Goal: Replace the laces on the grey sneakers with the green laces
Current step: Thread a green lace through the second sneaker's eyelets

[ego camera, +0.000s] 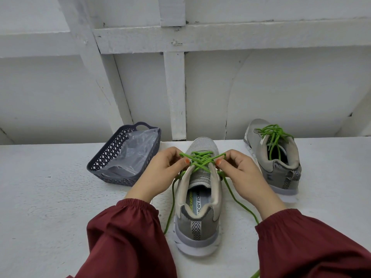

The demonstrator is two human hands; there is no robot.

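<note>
Near sneaker [197, 197] standing heel-toward-camera on the white surface [50, 197], green lace [200, 160] criss-crossed over its upper eyelets. Left hand [160, 173] pinching the lace at the left eyelet row, right hand [241, 175] pinching it at the right row; both grips clenched on the cord, thumbs pressing close to the crossing. Two free tails trailing down either side of the shoe toward the sleeves. Second sneaker [275, 155] well apart to the right, already strung in green, ends loose in its opening. Basket [124, 157] to the left, holding only a clear plastic bag.

Likely handling: thin, soft, limp cord, no stiffness except perhaps at the tips, so best taken near the end for threading and close to the eyelet for tightening. Shoe light, apt to slide under a hard pull; upper soft, yielding. Equal tension on both sides advisable.
</note>
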